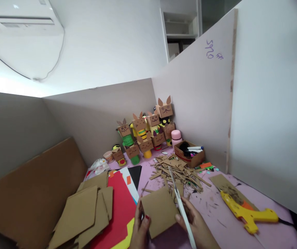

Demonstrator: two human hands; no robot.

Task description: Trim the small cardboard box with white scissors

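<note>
Cardboard piece (160, 211) above pink table (202, 202), left hand (140, 224) gripping its left edge; right hand (196, 221) wrapped round white-handled cutter (184, 214) beside the right edge; exposed blade (172, 175) might nick either hand should the cardboard slip; scrap pile (181, 168) beyond

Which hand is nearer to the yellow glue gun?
Right. The right hand, holding a white-handled tool, has the glue gun off to its right. The left hand is farther away, at the left edge of the cardboard piece.

The cardboard piece (160, 211) partly hides the left fingers (137, 215); the top edge crops the air conditioner (21, 12).
</note>
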